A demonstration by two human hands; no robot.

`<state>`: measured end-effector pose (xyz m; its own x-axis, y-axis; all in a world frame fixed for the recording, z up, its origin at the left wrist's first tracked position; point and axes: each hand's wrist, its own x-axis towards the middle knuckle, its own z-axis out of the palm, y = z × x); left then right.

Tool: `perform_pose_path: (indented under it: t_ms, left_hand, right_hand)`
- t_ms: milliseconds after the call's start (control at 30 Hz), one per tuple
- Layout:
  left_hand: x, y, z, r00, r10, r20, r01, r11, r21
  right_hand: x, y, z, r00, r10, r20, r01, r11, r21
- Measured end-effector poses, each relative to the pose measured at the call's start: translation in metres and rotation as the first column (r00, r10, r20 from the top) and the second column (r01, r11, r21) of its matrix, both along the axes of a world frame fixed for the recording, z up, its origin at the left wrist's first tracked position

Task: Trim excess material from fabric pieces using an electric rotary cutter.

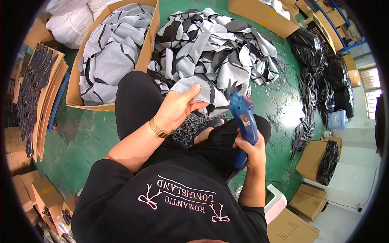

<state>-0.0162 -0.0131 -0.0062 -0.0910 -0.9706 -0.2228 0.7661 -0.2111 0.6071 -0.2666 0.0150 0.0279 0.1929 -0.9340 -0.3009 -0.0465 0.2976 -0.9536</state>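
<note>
My left hand (181, 106), a gold band at its wrist, pinches the edge of a grey fabric piece (197, 86) with dark trim between thumb and fingers. Wrapped round the handle of blue electric scissors (244, 117) is my right hand (252, 146). The scissors' blades point away from me, just right of the fabric piece and close to its dark edge; I cannot tell whether they touch it. Beyond both hands a large heap of grey, white and black fabric pieces (227, 48) lies on the floor. Thin dark trimmings (187, 128) are piled between my legs.
A cardboard box (150, 44) full of grey fabric pieces stands at the far left. Black plastic bags (310, 60) line the right side. Upright cardboard sheets with dark strips (38, 87) lean at the left. Scattered trimmings lie on the green floor (279, 133).
</note>
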Motion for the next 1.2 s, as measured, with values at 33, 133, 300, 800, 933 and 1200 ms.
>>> perform_pose_path:
  t_ms: [33,133,300,800,933,1200]
  left_hand:
    - [-0.003,-0.002,0.0,0.999,0.031,0.026,-0.031,0.999,-0.015]
    - [-0.012,-0.005,0.002,0.995,0.076,0.071,-0.074,0.997,-0.023]
    - [-0.02,-0.006,0.004,0.985,0.102,0.137,-0.104,0.995,0.007]
    - [-0.016,-0.006,0.01,0.946,0.013,0.325,0.048,0.983,-0.18]
    - [-0.01,-0.008,0.014,0.858,-0.01,0.514,0.162,0.954,-0.252]
    - [0.003,-0.012,0.028,0.655,-0.025,0.755,0.421,0.842,-0.338]
  right_hand:
    - [-0.002,0.003,0.0,0.999,0.036,-0.01,-0.036,0.999,0.025]
    - [-0.003,0.013,0.0,0.996,0.075,-0.056,-0.07,0.994,0.08]
    - [0.001,0.018,-0.001,0.994,0.082,-0.079,-0.07,0.986,0.148]
    - [-0.009,0.01,0.003,0.996,0.059,-0.063,-0.052,0.993,0.105]
    - [-0.015,0.008,0.008,0.992,0.085,-0.091,-0.074,0.99,0.12]
    - [-0.018,0.002,0.009,0.987,0.156,-0.047,-0.147,0.977,0.154]
